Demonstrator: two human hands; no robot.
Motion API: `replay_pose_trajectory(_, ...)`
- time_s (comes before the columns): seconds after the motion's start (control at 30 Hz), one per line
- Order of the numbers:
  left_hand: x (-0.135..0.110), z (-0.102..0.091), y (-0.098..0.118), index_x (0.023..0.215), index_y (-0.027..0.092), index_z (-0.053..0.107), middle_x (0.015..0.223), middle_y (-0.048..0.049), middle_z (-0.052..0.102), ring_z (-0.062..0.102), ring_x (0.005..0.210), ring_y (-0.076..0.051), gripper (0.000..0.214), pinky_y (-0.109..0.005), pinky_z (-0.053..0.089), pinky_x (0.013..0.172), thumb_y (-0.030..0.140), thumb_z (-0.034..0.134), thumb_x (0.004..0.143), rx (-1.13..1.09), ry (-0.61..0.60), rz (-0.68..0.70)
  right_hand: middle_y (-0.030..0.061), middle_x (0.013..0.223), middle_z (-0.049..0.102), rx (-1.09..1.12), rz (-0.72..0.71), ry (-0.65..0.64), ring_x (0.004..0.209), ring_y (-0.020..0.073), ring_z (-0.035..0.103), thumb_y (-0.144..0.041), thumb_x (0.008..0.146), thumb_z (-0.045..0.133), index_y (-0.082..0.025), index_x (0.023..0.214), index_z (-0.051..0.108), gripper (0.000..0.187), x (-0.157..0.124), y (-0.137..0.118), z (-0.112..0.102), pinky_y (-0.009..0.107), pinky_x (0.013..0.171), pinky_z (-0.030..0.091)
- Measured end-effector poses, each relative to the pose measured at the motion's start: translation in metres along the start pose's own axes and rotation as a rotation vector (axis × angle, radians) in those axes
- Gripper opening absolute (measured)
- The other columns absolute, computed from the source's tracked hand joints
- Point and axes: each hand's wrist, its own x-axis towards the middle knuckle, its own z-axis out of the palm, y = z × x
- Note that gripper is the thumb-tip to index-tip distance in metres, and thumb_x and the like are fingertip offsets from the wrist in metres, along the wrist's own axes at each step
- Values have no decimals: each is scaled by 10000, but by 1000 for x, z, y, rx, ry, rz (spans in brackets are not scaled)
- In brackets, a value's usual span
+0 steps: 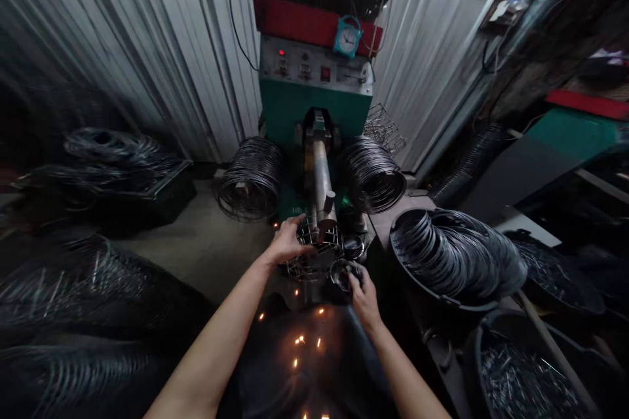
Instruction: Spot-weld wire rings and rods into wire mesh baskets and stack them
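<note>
A round wire basket [320, 236] hangs about the end of the metal arm [322, 177] of a green machine [280, 105]. My left hand [289, 239] grips the basket's left side, thumb and fingers curled on its wires. Lower right of it, my right hand [362, 289] has its fingers closed at a small dark round cup-like piece [340, 273]; what lies between the fingertips is too dark to make out. Another small round dark piece [352, 247] sits just above that hand. Glowing sparks [299, 340] fly below the hands, over a dark apron or cover.
Wire ring bundles hang left [250, 177] and right [373, 173] of the machine. To the right, a tub of wire rings [452, 255] stands above a bucket of short metal pieces [521, 366]. Dark heaps of wirework [88, 275] lie left. A blue clock [348, 36] hangs on the panel.
</note>
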Motion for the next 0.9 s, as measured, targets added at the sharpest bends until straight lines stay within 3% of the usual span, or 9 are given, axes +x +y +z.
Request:
replay_pose_trajectory(0.1, -15, -4, -26, 1340, 153, 350, 1377, -193, 388, 332, 1309, -350, 1095, -477, 286, 1081, 341, 842, 380, -149, -19, -71, 75, 923, 672, 41, 66, -9, 861, 215, 651, -371, 838, 488, -239, 1038, 540, 245, -42, 47, -4, 374, 785, 536)
replay_pose_trajectory(0.2, -35, 5, -48, 1356, 145, 297, 1325, -179, 465, 418, 1260, -317, 1071, -460, 329, 1064, 338, 825, 445, -338, 13, -195, 46, 824, 668, 226, 205, -9, 754, 205, 658, -379, 781, 576, -245, 955, 555, 220, -47, 69, -1, 351, 680, 561)
replay_pose_trajectory(0.33, -50, 26, -57, 1325, 162, 305, 1295, -145, 512, 504, 1189, -266, 955, -406, 428, 1000, 348, 792, 525, -557, 51, -210, -11, 646, 609, 727, 621, 36, 518, 124, 586, -313, 680, 680, -215, 801, 567, 192, -21, 60, -4, 227, 442, 505)
replay_pose_trajectory(0.43, -51, 31, -56, 1295, 175, 320, 1300, -142, 507, 523, 1167, -264, 912, -413, 453, 974, 365, 785, 535, -611, 84, -231, -23, 593, 577, 1017, 826, 4, 482, 102, 554, -227, 637, 694, -198, 704, 561, 152, -11, 43, -16, 219, 441, 505)
replay_pose_trajectory(0.6, -70, 21, -53, 1267, 195, 346, 1279, -132, 523, 536, 1147, -276, 908, -417, 462, 970, 381, 796, 500, -679, 76, -240, -23, 624, 600, 1169, 853, -29, 578, 117, 595, -219, 629, 697, -189, 692, 563, 151, -16, 16, -36, 261, 554, 536)
replay_pose_trajectory(0.73, -100, 14, -42, 1296, 197, 347, 1253, -136, 539, 551, 1123, -296, 972, -423, 469, 958, 374, 829, 471, -638, -14, -222, -35, 610, 606, 1067, 773, 121, 476, 85, 520, -226, 576, 734, -176, 732, 597, 214, -26, 9, -39, 181, 383, 386)
replay_pose_trajectory(0.83, -117, 11, -25, 1336, 214, 325, 1310, -139, 483, 516, 1165, -302, 1003, -456, 425, 996, 375, 832, 486, -564, 23, -205, -62, 587, 599, 975, 658, 245, 395, 37, 419, -209, 557, 758, -170, 771, 622, 257, -40, 15, -36, 148, 344, 311)
replay_pose_trajectory(0.9, -122, 9, -14, 1339, 222, 342, 1328, -135, 456, 491, 1189, -308, 1014, -473, 395, 1017, 364, 845, 470, -503, 64, -201, -60, 586, 608, 1007, 706, 280, 405, 39, 441, -204, 555, 756, -169, 759, 619, 248, -50, 22, -36, 141, 345, 316)
